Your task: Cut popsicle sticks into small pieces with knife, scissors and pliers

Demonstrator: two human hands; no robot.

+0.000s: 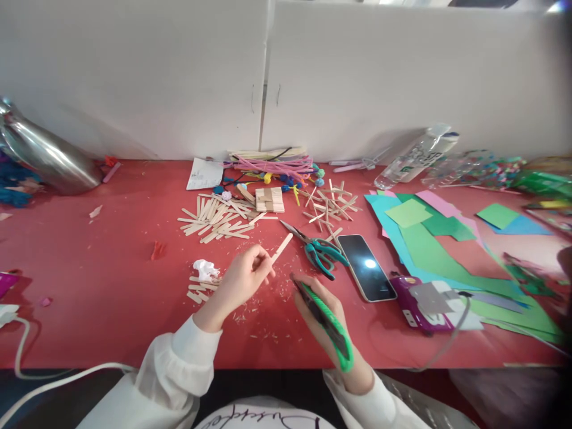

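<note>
My left hand (245,275) pinches a wooden craft stick (281,246) by one end, the stick pointing up and right above the red table (111,268). My right hand (322,310) is closed round a green utility knife (326,319), its tip close below the stick. Wood shavings (263,298) lie scattered under both hands. Teal-handled scissors (318,249) lie just beyond my right hand, next to a phone (366,267) lying face up.
A heap of craft sticks (214,217), a small stick block (270,199) and pipe cleaners (277,167) lie at the back. Coloured paper sheets (429,238), a purple glue gun (422,304) and a plastic bottle (415,158) lie right. A metal flask (44,155) lies far left.
</note>
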